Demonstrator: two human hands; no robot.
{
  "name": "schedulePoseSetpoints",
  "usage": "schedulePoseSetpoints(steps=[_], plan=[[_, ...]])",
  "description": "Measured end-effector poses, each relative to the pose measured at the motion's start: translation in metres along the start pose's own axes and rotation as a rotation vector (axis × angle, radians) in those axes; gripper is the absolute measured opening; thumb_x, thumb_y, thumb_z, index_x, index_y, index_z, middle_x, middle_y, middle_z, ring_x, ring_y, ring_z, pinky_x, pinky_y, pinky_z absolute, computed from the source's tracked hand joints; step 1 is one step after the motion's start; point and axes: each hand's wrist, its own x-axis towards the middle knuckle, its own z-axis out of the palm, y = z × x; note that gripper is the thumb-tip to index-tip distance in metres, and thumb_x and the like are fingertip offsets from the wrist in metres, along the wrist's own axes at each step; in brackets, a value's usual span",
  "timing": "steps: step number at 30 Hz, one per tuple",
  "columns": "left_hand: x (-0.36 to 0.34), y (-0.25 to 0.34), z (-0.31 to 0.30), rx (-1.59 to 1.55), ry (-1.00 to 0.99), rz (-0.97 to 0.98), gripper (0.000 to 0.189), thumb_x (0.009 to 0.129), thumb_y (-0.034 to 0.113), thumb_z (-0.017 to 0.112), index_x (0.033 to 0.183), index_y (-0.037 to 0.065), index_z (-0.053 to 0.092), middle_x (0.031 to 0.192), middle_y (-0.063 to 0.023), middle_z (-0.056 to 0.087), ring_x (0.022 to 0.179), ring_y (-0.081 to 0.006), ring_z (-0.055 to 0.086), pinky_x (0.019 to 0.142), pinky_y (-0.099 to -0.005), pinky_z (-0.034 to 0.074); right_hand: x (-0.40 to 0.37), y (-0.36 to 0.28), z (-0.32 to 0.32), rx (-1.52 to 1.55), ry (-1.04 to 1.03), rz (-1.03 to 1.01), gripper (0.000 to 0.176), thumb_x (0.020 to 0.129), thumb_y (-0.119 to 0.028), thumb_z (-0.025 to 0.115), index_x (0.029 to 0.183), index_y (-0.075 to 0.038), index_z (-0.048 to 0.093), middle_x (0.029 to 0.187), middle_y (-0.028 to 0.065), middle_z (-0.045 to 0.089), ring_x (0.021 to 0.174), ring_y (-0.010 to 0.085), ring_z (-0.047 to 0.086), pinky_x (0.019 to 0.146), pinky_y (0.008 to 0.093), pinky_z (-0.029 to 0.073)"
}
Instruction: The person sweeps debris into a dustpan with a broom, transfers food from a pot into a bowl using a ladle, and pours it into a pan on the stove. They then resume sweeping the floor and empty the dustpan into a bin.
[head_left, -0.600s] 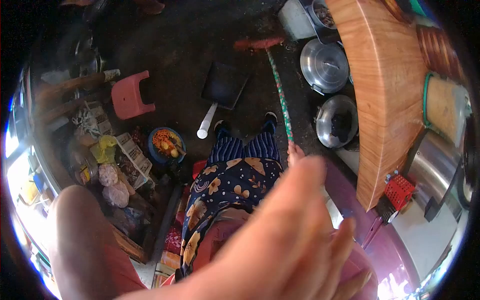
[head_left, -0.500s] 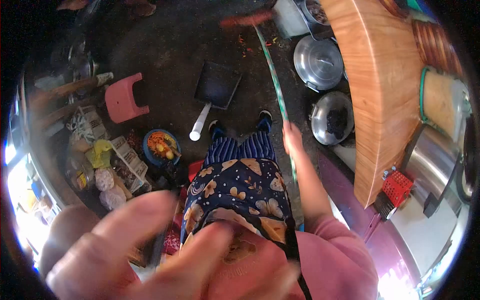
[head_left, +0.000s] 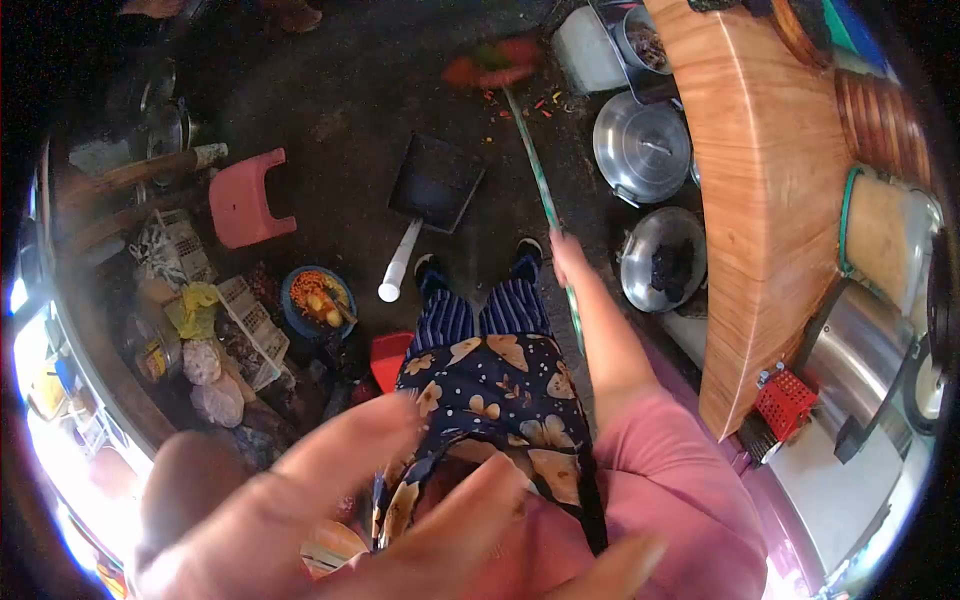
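Green-banded broom [head_left: 534,170] lies slanted across the dark floor, its red bristle head blurred at top centre. The right hand [head_left: 566,252] is closed around the stick's lower part, just above the right shoe. Left hand [head_left: 370,510] close to the camera, blurred, fingers spread, holding nothing. Black dustpan [head_left: 437,180] sits left of the stick, lidded steel pot [head_left: 645,145] right of it.

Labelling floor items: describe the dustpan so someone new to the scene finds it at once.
Start at the dark floor ahead of the person's shoes. Between the pink stool and the green broom stick lies the dustpan. It alone is a flat black square tray with a white tube handle that points back toward the person.
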Motion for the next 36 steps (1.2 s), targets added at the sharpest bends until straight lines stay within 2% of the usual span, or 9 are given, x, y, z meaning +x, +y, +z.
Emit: schedulePoseSetpoints(steps=[2,4,5,7,10,15,19,24,36], plan=[[-0.114,0.046,-0.036,-0.405,-0.039,-1.774,0.015,0.070,0.020,0.061,0.078,0.007,0.063,0.068,-0.0007,0.063,0.067,-0.0096,0.061,0.065,-0.0246,0.049,-0.042,0.059,-0.014,0.002,0.156,-0.055,0.044,0.089,-0.048,0.045,0.067,-0.010,0.043,0.043,0.0032,0.037,0.027,0.0172,0.033,0.028,0.0337,0.021],[-0.091,0.009,-0.005,0.292,-0.155,-0.905,0.037,0.070,0.006,0.057,0.106,-0.003,0.055,0.077,-0.0072,0.067,0.071,-0.0169,0.064,0.075,-0.0291,0.048,-0.060,0.132,-0.024,-0.080,0.291,-0.230,0.044,0.088,-0.050,0.046,0.069,-0.010,0.044,0.045,-0.0003,0.035,0.029,0.0127,0.031,0.028,0.0303,0.021],[-0.105,-0.037,-0.007,-0.535,0.047,-0.947,0.055,0.067,-0.004,0.057,0.121,-0.003,0.047,0.097,-0.0133,0.065,0.087,-0.0221,0.062,0.078,-0.0332,0.048,-0.073,0.121,-0.026,-0.067,0.285,-0.242,0.044,0.088,-0.050,0.046,0.069,-0.010,0.044,0.045,-0.0003,0.035,0.029,0.0127,0.031,0.028,0.0303,0.021],[-0.182,-0.081,0.076,-0.445,-0.073,-1.404,0.072,0.059,-0.011,0.062,0.128,0.001,0.044,0.123,-0.0181,0.052,0.109,-0.0243,0.054,0.091,-0.0318,0.042,-0.109,0.094,-0.038,-0.115,0.243,-0.130,0.045,0.088,-0.051,0.046,0.069,-0.011,0.044,0.045,-0.0013,0.035,0.029,0.0114,0.030,0.028,0.0289,0.021],[-0.263,-0.094,0.228,-0.496,-0.266,-1.346,0.102,0.053,0.002,0.077,0.139,0.005,0.023,0.134,-0.0192,0.041,0.120,-0.0292,0.045,0.101,-0.0337,0.035,-0.045,0.055,-0.042,-0.027,0.141,-0.176,0.046,0.087,-0.054,0.044,0.071,-0.012,0.041,0.045,-0.0018,0.033,0.029,0.0107,0.030,0.028,0.0279,0.021],[-0.254,-0.075,0.396,-0.828,0.484,-1.407,0.088,0.056,-0.002,0.078,0.134,0.004,0.036,0.126,-0.0162,0.050,0.100,-0.0174,0.056,0.085,-0.0292,0.045,-0.072,0.056,-0.025,0.248,0.037,0.134,0.042,0.088,-0.051,0.044,0.072,-0.012,0.039,0.043,-0.0007,0.031,0.026,0.0134,0.027,0.025,0.0295,0.020],[-0.213,-0.074,0.404,-0.723,0.496,-1.592,0.046,0.067,0.004,0.073,0.111,0.003,0.057,0.110,-0.0140,0.061,0.095,-0.0198,0.059,0.083,-0.0306,0.045,-0.143,0.084,-0.027,0.265,0.045,0.161,0.041,0.089,-0.050,0.044,0.072,-0.012,0.042,0.044,-0.0010,0.033,0.028,0.0107,0.030,0.026,0.0296,0.022],[-0.170,-0.104,0.352,-0.685,0.547,-1.371,0.031,0.073,0.001,0.068,0.103,0.003,0.061,0.103,-0.0077,0.063,0.095,-0.0163,0.057,0.084,-0.0286,0.044,-0.191,0.036,-0.060,-0.504,0.337,-0.129,0.039,0.089,-0.040,0.045,0.090,-0.002,0.052,0.077,0.0240,0.060,0.075,0.0459,0.056,0.066,0.0531,0.042],[-0.100,-0.184,0.319,-0.329,0.190,-1.215,0.023,0.073,0.019,0.071,0.093,0.012,0.063,0.085,-0.0092,0.065,0.080,-0.0223,0.063,0.071,-0.0339,0.048,-0.110,0.030,-0.085,-0.942,0.285,-0.058,0.047,0.083,-0.019,0.053,0.127,-0.010,0.040,0.091,0.0186,0.062,0.083,0.0351,0.061,0.071,0.0466,0.049]])
